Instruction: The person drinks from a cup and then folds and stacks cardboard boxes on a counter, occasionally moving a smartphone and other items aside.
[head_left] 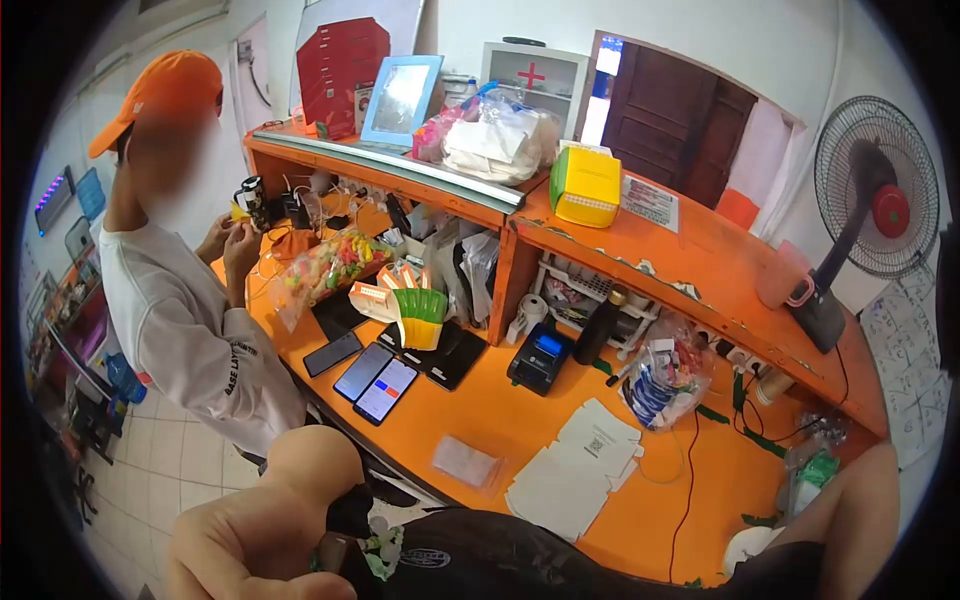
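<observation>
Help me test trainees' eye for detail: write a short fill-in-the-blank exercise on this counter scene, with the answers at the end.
1. The picture's ____ edge cuts off the wearer's left hand.
2. The co-worker wears a baseball cap coloured ____.
3. On the first-aid cabinet, the cross is ____.
4. The electric fan stands toward the picture's ____ edge.

Missing words: bottom; orange; red; right.

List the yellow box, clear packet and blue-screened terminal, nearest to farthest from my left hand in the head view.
From your left hand:
1. Clear packet, near side of the desk.
2. Blue-screened terminal, farther back.
3. Yellow box, up on the ledge.
</observation>
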